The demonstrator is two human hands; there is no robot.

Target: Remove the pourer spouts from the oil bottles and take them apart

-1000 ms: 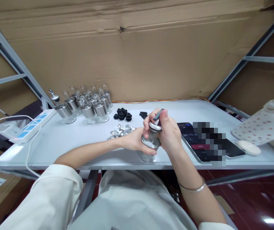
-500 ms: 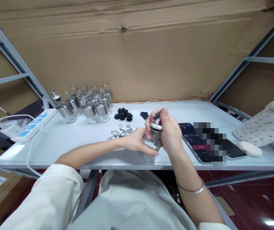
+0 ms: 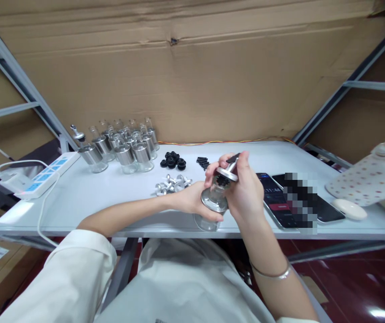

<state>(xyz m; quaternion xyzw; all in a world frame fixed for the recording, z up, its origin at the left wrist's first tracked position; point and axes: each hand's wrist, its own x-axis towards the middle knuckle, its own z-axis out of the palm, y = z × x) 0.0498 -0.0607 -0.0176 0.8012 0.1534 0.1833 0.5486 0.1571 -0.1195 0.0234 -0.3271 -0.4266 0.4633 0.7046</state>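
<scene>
At the table's front edge stands a glass bottle [image 3: 209, 224] with a metal sleeve. My left hand [image 3: 192, 199] is closed around its body. At the bottle's neck, my right hand [image 3: 246, 193] grips a silver pourer stopper [image 3: 227, 174] with a black tip, between thumb and fingers. It tilts to the right, and black rubber rings show below its silver collar. Whether the rings sit inside the neck I cannot tell. Left of the bottle lies a pile of silver pourer parts [image 3: 172, 184]. Black rubber stoppers [image 3: 173, 160] and small black pieces [image 3: 203, 161] lie behind.
Several glass bottles with metal sleeves [image 3: 125, 154] stand at the back left, one with a pourer [image 3: 78, 133] in it. A power strip [image 3: 46, 177] with a white cable lies at the left. Two phones [image 3: 279, 202], a white oval object [image 3: 349, 209] and a dotted container [image 3: 367, 179] are at the right.
My right hand has moved slightly right, and the pourer stopper has tipped right, baring more of its black rubber. My left hand and the bottle have hardly moved.
</scene>
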